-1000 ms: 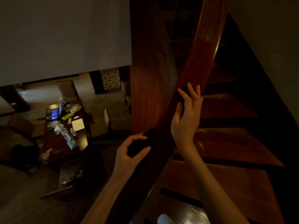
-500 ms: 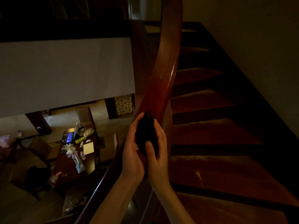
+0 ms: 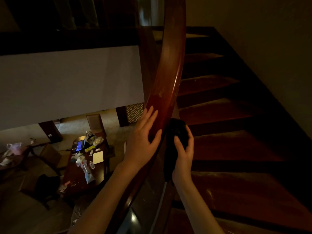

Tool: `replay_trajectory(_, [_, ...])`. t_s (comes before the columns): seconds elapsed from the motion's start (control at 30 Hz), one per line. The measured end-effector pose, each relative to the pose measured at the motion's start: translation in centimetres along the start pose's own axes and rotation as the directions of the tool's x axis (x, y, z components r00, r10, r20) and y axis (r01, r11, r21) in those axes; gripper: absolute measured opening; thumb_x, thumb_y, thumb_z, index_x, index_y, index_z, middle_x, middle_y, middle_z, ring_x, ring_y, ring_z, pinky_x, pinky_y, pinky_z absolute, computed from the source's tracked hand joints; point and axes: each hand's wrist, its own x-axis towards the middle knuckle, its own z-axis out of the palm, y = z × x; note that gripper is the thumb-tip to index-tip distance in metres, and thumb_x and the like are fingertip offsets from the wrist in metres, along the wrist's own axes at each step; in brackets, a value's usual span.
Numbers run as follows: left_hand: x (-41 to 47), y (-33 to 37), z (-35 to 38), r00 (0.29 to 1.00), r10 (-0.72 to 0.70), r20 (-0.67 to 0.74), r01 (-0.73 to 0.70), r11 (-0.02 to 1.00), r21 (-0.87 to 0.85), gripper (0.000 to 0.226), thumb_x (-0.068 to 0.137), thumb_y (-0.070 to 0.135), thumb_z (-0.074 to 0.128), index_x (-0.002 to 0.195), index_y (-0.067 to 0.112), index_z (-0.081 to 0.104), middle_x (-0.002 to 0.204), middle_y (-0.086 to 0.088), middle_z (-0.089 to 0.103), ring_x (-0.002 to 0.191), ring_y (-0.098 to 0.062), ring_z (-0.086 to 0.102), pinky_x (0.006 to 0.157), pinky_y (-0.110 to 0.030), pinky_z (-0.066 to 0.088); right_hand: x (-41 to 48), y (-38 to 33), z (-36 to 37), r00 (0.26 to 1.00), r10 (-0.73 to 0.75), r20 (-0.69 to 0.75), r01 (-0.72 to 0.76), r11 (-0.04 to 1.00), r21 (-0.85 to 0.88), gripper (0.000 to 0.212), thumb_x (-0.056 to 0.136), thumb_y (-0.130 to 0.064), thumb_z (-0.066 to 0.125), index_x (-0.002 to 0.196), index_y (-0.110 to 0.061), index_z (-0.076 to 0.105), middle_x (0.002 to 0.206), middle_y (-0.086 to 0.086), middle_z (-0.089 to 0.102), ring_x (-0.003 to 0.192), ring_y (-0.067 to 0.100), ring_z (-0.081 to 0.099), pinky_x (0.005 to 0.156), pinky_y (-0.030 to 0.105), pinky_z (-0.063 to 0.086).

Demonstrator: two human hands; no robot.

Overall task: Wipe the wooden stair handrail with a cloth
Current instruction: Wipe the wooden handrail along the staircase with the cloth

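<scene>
A dark red wooden handrail [image 3: 170, 65] curves up the middle of the head view. My left hand [image 3: 143, 141] lies flat on its left side with straight fingers, thumb across the top. On the stair side of the rail, my right hand [image 3: 184, 149] grips a bunched black cloth [image 3: 177, 132]. The cloth sits against the rail's right edge, and its tail hangs down past my wrist.
Dark wooden stair treads [image 3: 228, 146] climb on the right beside a plain wall [image 3: 261, 39]. Far below on the left stands a cluttered table [image 3: 84, 162] with a lit laptop [image 3: 79, 146]. A white wall panel [image 3: 67, 85] fills the left middle.
Both hands held the cloth together on the rail half a second ago. Now the left hand has let go and lies flat on the rail, and the right hand holds the cloth alone.
</scene>
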Motion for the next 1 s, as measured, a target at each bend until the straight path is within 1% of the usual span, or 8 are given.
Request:
replay_trajectory(0.1, [1.6,-1.1,1.4,0.993,0.097,0.06,-0.105,0.983,0.153,0.068,0.098,0.043,0.043,0.155,0.021,0.012,0.163,0.007,0.002,0.15,-0.008,-0.004,0.119,-0.021,-0.008,1.6,0.3,-0.1,0.998,0.014,0.069,-0.011,0.999,-0.046,0.055,0.086,-0.029,0.069,0.137,-0.034,0.05,0.137,-0.006,0.057,0.125,0.012,0.056,0.106,0.042,0.046])
replay_trajectory(0.27, [1.6,-1.7,2.2,0.991,0.122,0.05,-0.13,0.965,0.226,0.058,0.104,0.037,0.027,0.155,0.015,0.009,0.164,-0.002,0.004,0.151,-0.016,0.001,0.122,-0.031,-0.004,2.8,0.0,0.0,0.996,0.067,0.052,-0.061,0.992,-0.112,0.049,0.084,-0.035,0.07,0.132,-0.03,0.056,0.128,-0.01,0.063,0.12,0.012,0.059,0.096,0.031,0.053])
replay_trajectory(0.4, [1.7,-1.3,2.0,0.992,0.098,0.078,-0.112,0.971,0.21,0.055,0.105,0.034,0.018,0.155,0.012,0.011,0.164,-0.003,0.006,0.151,-0.02,0.005,0.123,-0.034,0.0,3.0,-1.4,0.5,0.992,0.125,-0.008,-0.124,0.969,-0.214,0.04,0.082,-0.028,0.072,0.121,-0.035,0.061,0.119,-0.016,0.065,0.114,0.007,0.062,0.096,0.035,0.054])
replay_trajectory(0.57, [1.6,-1.4,1.9,0.991,0.078,0.105,-0.099,0.971,0.217,0.054,0.106,0.032,0.019,0.155,0.012,0.013,0.164,-0.003,0.005,0.151,-0.022,0.007,0.123,-0.036,0.003,4.0,-3.3,0.4,0.964,0.263,-0.048,-0.267,0.931,-0.248,0.03,0.084,-0.018,0.074,0.111,-0.029,0.066,0.116,-0.002,0.069,0.108,0.021,0.066,0.091,0.047,0.056])
replay_trajectory(0.67, [1.6,-1.3,2.0,0.993,0.068,0.092,-0.086,0.976,0.2,0.055,0.105,0.031,0.025,0.155,0.013,0.013,0.164,-0.003,0.006,0.151,-0.022,0.007,0.123,-0.037,0.004,4.6,-3.8,0.8,0.949,0.309,-0.064,-0.315,0.921,-0.228,0.024,0.081,-0.023,0.076,0.102,-0.026,0.066,0.106,0.001,0.071,0.099,0.025,0.069,0.082,0.044,0.058])
replay_trajectory(0.8, [1.6,-0.9,1.9,0.996,0.044,0.072,-0.056,0.983,0.175,0.06,0.103,0.03,0.033,0.156,0.013,0.01,0.164,-0.004,0.007,0.151,-0.022,0.007,0.123,-0.038,0.005,5.5,-4.1,0.8,0.942,0.332,-0.049,-0.335,0.915,-0.227,0.039,0.069,-0.036,0.079,0.102,-0.021,0.065,0.103,0.003,0.071,0.093,0.023,0.071,0.076,0.04,0.059])
replay_trajectory(0.9, [2.2,-0.2,1.8,0.998,0.028,0.057,-0.037,0.984,0.175,0.063,0.103,0.033,0.033,0.156,0.015,0.004,0.165,-0.001,0.004,0.151,-0.02,0.007,0.123,-0.038,0.008,6.6,-4.3,0.7,0.928,0.372,-0.029,-0.37,0.907,-0.2,0.038,0.071,-0.032,0.081,0.104,-0.02,0.067,0.102,0.002,0.072,0.09,0.019,0.072,0.072,0.031,0.059])
replay_trajectory(1.0, [3.5,0.5,2.0,0.998,0.007,0.056,-0.019,0.978,0.209,0.066,0.102,0.034,0.036,0.156,0.018,0.002,0.165,0.002,0.001,0.151,-0.019,0.005,0.121,-0.049,0.015,8.0,-4.7,0.1,0.904,0.428,-0.006,-0.422,0.89,-0.175,0.024,0.082,-0.023,0.076,0.104,-0.016,0.07,0.099,0.005,0.074,0.089,0.021,0.072,0.073,0.03,0.059])
